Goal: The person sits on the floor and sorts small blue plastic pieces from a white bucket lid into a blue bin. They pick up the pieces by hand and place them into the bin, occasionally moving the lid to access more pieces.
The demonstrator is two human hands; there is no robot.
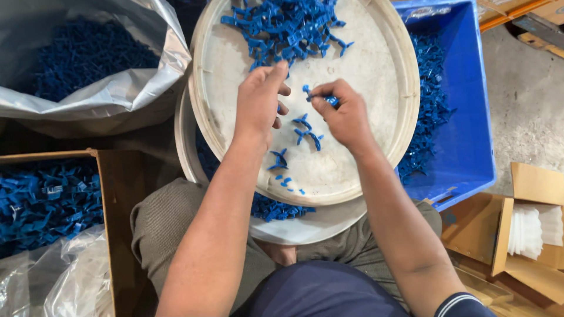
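My right hand (343, 114) pinches a blue clip (331, 100); my left hand (261, 100), grip loosely curled and holding nothing, hovers over the white tray (376, 70) on my lap. Clip pile (285, 26) at twelve o'clock, blue crate (464, 117) at three, concrete floor (529, 100) beyond.

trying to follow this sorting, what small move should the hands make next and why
Probably the left hand should close on a part at the edge of the blue plastic pile, since its fingertips already reach there. The right hand is pinching one small blue piece over the round white tray, while a few loose pieces lie below.
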